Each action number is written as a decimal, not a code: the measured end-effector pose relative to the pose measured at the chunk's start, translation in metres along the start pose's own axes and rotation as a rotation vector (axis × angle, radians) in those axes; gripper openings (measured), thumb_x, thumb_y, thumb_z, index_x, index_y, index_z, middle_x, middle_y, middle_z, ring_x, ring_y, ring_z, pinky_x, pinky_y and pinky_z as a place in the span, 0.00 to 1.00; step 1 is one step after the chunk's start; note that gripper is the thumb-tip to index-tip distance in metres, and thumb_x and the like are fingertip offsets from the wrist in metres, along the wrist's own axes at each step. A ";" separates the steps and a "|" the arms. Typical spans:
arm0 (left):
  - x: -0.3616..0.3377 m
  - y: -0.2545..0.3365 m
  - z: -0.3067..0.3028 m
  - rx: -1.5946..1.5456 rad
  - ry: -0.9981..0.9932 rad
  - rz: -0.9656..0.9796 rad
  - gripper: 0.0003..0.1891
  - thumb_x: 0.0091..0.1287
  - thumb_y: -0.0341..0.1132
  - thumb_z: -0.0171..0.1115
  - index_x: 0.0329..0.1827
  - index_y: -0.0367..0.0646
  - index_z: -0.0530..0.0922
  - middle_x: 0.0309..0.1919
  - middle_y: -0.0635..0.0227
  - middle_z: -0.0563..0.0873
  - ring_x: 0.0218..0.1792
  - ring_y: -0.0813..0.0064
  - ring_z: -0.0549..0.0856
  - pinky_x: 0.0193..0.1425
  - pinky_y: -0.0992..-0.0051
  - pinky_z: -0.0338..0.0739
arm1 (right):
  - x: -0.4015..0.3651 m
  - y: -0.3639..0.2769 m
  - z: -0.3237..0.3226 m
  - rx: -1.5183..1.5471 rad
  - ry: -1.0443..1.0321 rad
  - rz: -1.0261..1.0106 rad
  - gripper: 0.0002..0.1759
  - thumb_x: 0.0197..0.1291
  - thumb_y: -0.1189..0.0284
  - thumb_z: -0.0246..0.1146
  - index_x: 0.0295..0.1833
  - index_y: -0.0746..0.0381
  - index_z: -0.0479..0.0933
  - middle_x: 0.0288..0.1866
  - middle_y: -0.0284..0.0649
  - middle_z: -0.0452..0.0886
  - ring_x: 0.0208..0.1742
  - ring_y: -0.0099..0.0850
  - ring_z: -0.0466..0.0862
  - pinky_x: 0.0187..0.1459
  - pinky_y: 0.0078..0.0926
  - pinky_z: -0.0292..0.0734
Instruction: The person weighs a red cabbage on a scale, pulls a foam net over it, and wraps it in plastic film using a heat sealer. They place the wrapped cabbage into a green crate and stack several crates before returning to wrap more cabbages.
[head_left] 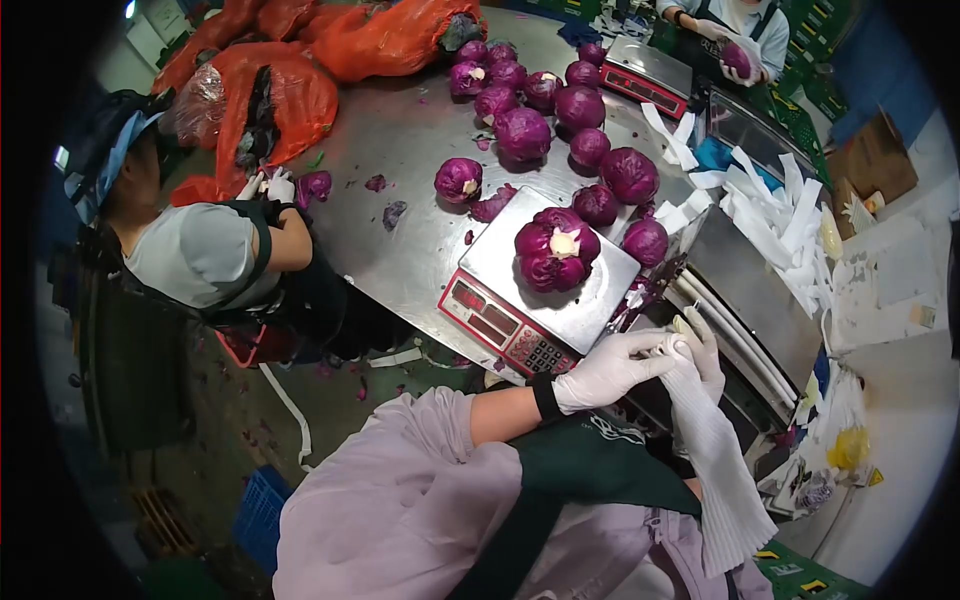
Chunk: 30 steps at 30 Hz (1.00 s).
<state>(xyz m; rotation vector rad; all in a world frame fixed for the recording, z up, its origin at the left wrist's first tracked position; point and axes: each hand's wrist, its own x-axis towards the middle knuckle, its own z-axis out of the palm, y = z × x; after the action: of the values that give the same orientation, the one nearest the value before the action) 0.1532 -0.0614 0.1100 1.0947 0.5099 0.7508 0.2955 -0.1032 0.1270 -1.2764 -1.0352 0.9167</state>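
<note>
A white ribbed sleeve (715,470), which looks like foam netting, hangs down from my two gloved hands. My left hand (612,370), with a black band at the wrist, has its fingers closed on the sleeve's upper end. On the other side of that end, my right hand (706,350) is closed around it, partly hidden by the sleeve. Just beyond my hands, a purple cabbage (556,250) sits stem up on the metal plate of a red-and-white digital scale (510,330).
Several purple cabbages (523,134) lie on the steel table (400,150). White strips (785,220) pile up at right, above a roller machine (735,340). Orange net sacks (290,100) lie at far left. A co-worker (200,250) stands left; another person's gloved hands (735,55) hold a cabbage.
</note>
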 end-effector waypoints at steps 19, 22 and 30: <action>0.001 0.008 -0.064 -1.092 -0.192 -0.200 0.13 0.75 0.40 0.49 0.49 0.40 0.75 0.46 0.67 0.84 0.47 0.75 0.84 0.55 0.68 0.79 | -0.002 0.020 -0.036 0.435 -0.681 0.605 0.30 0.48 0.56 0.74 0.45 0.72 0.80 0.32 0.41 0.85 0.33 0.28 0.83 0.41 0.25 0.79; -0.003 -0.006 -0.051 -1.295 -0.461 -0.616 0.24 0.76 0.43 0.45 0.65 0.34 0.68 0.60 0.58 0.78 0.58 0.72 0.79 0.64 0.73 0.73 | 0.018 0.013 -0.036 0.559 -0.577 0.328 0.27 0.54 0.57 0.71 0.46 0.71 0.79 0.43 0.49 0.84 0.46 0.39 0.84 0.52 0.36 0.78; -0.019 0.039 -0.050 -0.766 -0.485 -0.283 0.21 0.78 0.42 0.43 0.64 0.35 0.68 0.51 0.66 0.81 0.53 0.77 0.79 0.61 0.74 0.73 | 0.012 -0.059 0.019 0.049 -0.111 0.304 0.19 0.72 0.67 0.50 0.59 0.69 0.71 0.53 0.47 0.80 0.53 0.37 0.81 0.58 0.39 0.75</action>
<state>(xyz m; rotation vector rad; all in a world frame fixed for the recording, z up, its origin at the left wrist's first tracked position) 0.0947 -0.0357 0.1270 0.4375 -0.0553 0.3490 0.2796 -0.0910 0.1868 -1.3772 -0.9115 1.2487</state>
